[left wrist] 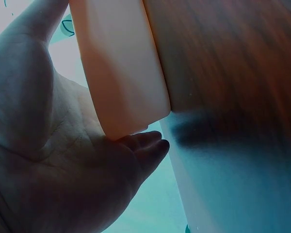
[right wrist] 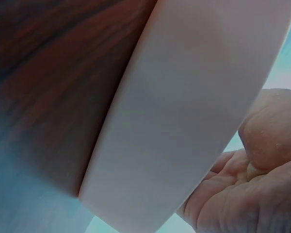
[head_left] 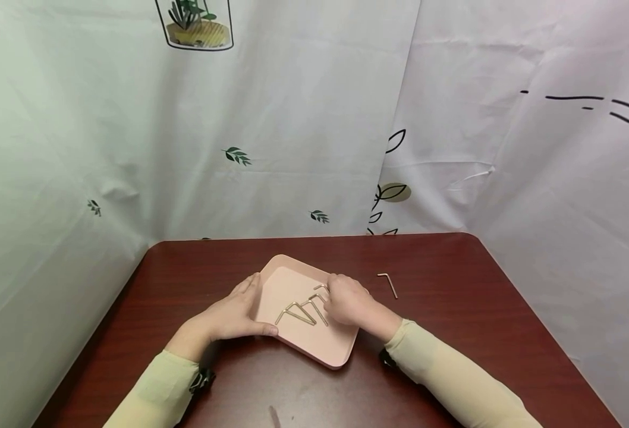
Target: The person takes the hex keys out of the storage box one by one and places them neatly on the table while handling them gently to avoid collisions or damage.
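A pale pink tray (head_left: 282, 279) sits turned at an angle on the table. Several gold-coloured Allen keys (head_left: 299, 317) lie on its floor. My left hand (head_left: 234, 312) rests round the tray's left corner, fingers straight along one side and thumb on the near rim. In the left wrist view that hand cups the tray wall (left wrist: 121, 73). My right hand (head_left: 349, 300) reaches over the right rim with its fingers bent down. One Allen key (head_left: 321, 285) runs in under it, and its fingertips are hidden. In the right wrist view the tray wall (right wrist: 184, 111) covers them.
Another Allen key (head_left: 391, 285) lies on the dark red table (head_left: 443, 303), right of the tray. White printed cloth (head_left: 304, 119) hangs behind the table and along its sides. A dark smear-like mark (head_left: 274, 416) shows near the front.
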Demonstrator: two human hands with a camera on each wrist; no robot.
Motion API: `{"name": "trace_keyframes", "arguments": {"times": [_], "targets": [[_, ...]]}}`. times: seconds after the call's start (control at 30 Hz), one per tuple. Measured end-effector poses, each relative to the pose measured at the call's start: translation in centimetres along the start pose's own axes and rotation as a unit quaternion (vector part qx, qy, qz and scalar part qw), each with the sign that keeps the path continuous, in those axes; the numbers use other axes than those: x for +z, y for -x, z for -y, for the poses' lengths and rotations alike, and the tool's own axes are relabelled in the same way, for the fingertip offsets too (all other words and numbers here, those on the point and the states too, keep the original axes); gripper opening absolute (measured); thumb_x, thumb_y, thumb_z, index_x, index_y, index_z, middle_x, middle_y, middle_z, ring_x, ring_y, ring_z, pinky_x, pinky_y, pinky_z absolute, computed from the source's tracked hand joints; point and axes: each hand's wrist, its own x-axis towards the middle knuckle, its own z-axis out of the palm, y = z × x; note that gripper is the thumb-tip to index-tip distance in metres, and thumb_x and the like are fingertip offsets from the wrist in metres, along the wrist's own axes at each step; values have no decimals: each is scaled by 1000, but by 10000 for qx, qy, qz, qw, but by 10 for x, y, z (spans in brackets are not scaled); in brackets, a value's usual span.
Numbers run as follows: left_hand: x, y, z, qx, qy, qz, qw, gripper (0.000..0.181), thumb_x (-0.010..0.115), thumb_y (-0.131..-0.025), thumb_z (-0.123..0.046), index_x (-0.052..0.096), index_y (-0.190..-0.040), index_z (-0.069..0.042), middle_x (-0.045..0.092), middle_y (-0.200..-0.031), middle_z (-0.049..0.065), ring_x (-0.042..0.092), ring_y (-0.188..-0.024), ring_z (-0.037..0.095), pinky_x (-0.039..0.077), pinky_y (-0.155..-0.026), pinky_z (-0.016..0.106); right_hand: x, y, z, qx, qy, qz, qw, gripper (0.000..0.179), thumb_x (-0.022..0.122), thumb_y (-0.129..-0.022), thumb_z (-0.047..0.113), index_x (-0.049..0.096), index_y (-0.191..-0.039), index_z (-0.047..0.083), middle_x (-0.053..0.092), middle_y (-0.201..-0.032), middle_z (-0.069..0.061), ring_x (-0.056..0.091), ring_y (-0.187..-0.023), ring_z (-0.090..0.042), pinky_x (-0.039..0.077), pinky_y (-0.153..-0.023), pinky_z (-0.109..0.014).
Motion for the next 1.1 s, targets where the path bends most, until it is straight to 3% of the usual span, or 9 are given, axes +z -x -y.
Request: {"name": "trace_keyframes", "arguments": {"times": [0.2,0.77,1.1], "targets": [[1,0,1,-10,-26,-4,10000,149,86,-81,-78,13,-171,15,16,-180,33,18,-167,51,28,-130,64,-2,3,-4,-136,-101,-64,9998,16,78,-87,5,63,-94,5,60,-84,-7,64,-80,-28,58,-78,-48],[-1,1,-1,-9,2,1,10000,149,86,-81,-78,13,-170,16,16,-180,34,18,-167,51,28,-130,65,-9,7,-12,-47,-405,-135,9991,15,72,-84,1,65,-97,4,59,-85,-6,58,-78,-25,56,-77,-46],[-2,1,-2,-43,10,19,10000,148,87,-82,-76,13,-171,15,16,-180,35,17,-167,51,28,-130,65,-16,12,-18,-15,-398,-167,9991,15,73,-87,3,66,-100,3,62,-89,-6,61,-80,-25,57,-78,-47]]}}
